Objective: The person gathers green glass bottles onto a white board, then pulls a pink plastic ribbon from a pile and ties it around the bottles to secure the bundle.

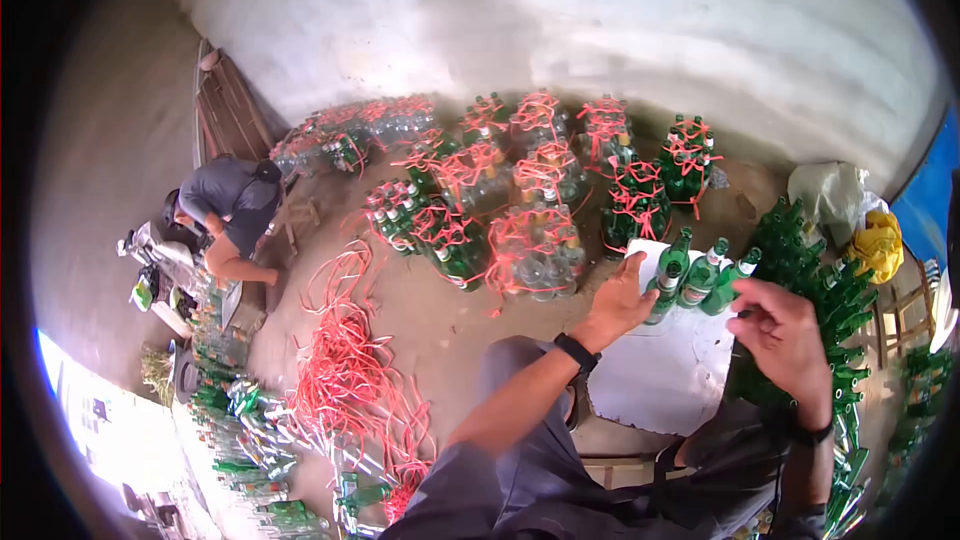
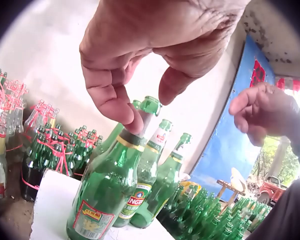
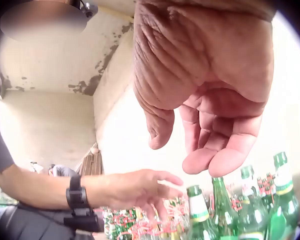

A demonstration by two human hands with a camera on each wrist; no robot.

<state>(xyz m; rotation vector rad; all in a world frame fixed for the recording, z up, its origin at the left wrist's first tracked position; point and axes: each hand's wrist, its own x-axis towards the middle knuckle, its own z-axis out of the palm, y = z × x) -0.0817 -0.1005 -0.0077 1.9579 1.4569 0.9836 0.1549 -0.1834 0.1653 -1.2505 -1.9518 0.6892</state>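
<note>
left grip [image 1: 620,308] loose, forefinger touching the neck of one of three green bottles [image 1: 700,275] standing at the far edge of the white board [image 1: 660,380]; right grip [image 1: 785,335] hovers beside them, relaxed, holding nothing. a loose bottle heap [image 1: 830,305] waits off the right edge; beyond, about twelve red-tied bundles [image 1: 535,250] look finished.

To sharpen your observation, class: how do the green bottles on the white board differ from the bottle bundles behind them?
The green bottles on the white board stand loose, a few together; the bundles are many bottles bound with red string. The left hand is at the green bottles' necks; no hand is near the bundles. Both stand upright.
</note>
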